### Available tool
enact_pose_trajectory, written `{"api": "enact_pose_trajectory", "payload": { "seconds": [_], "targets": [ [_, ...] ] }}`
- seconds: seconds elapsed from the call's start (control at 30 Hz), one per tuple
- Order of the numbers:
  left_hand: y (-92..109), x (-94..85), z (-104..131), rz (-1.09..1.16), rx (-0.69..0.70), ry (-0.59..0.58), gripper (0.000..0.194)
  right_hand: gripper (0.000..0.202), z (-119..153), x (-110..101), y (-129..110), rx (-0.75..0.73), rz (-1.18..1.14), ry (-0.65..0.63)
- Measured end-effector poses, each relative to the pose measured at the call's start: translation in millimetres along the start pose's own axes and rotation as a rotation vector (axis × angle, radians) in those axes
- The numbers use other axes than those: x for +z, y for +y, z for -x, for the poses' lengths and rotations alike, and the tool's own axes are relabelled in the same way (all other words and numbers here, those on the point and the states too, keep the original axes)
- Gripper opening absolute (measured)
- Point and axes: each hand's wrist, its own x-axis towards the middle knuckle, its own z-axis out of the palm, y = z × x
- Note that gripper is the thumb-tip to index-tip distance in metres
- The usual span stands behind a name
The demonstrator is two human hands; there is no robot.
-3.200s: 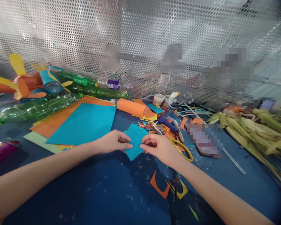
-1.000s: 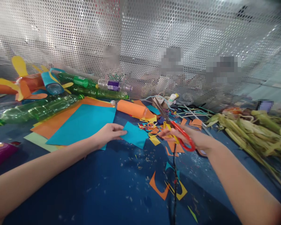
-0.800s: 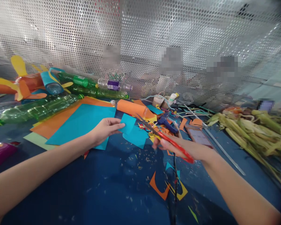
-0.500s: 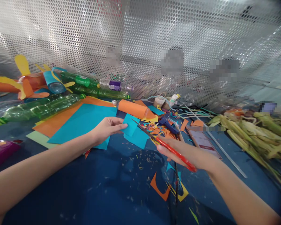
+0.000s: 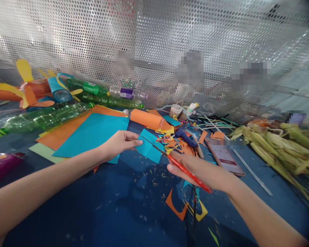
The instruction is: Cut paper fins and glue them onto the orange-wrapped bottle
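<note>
My left hand (image 5: 119, 143) pinches the edge of a small blue piece of paper (image 5: 145, 144) above the table. In my right hand (image 5: 201, 168) is a pair of scissors with red handles (image 5: 182, 168). Their dark blades point up and left and cross over the blue paper near my left fingertips. Whether the blades are biting into it I cannot tell. Another blue piece lies on the table just under the held one, and the two overlap in view. To the left, beneath my left wrist, rests a large blue sheet (image 5: 92, 132) on an orange sheet (image 5: 51, 135).
An orange-wrapped bottle (image 5: 145, 118), a blue glue gun (image 5: 186, 137) and a heap of paper scraps lie beyond my hands. Green bottles (image 5: 48, 118) stand left, a phone (image 5: 226, 156) and corn husks (image 5: 278, 144) right. Orange (image 5: 176, 209) and yellow offcuts lie nearer on the blue table.
The scissors and my right hand have shifted slightly left, so the blades now lie across the held blue paper. My left hand and the paper have moved slightly right and down.
</note>
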Motion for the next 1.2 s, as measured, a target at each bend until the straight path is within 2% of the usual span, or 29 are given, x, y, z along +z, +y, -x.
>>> {"api": "enact_pose_trajectory", "payload": {
  "seconds": [0.1, 0.4, 0.6, 0.93, 1.2],
  "targets": [
    [0.1, 0.3, -0.2, -0.011, -0.010, -0.001, 0.016, 0.038, -1.2, -0.5, -2.2, -0.003, 0.071, -0.095],
    [6.9, 2.2, 2.8, -0.047, -0.040, -0.015, 0.018, 0.037, -1.6, -1.0, -4.3, -0.003, 0.045, -0.101],
    [3.7, -1.0, 1.1, -0.079, -0.001, -0.046, 0.024, 0.036, -1.3, -1.4, -4.8, -0.017, 0.020, -0.079],
    [-1.4, -5.0, -1.2, -0.117, 0.014, -0.099, 0.024, 0.038, -1.1, -2.7, -5.5, -0.030, 0.098, -0.160],
    [0.8, -3.9, 0.1, -0.107, 0.001, -0.072, 0.023, 0.037, -2.0, -0.9, -2.3, -0.048, 0.074, -0.148]
  ]
}}
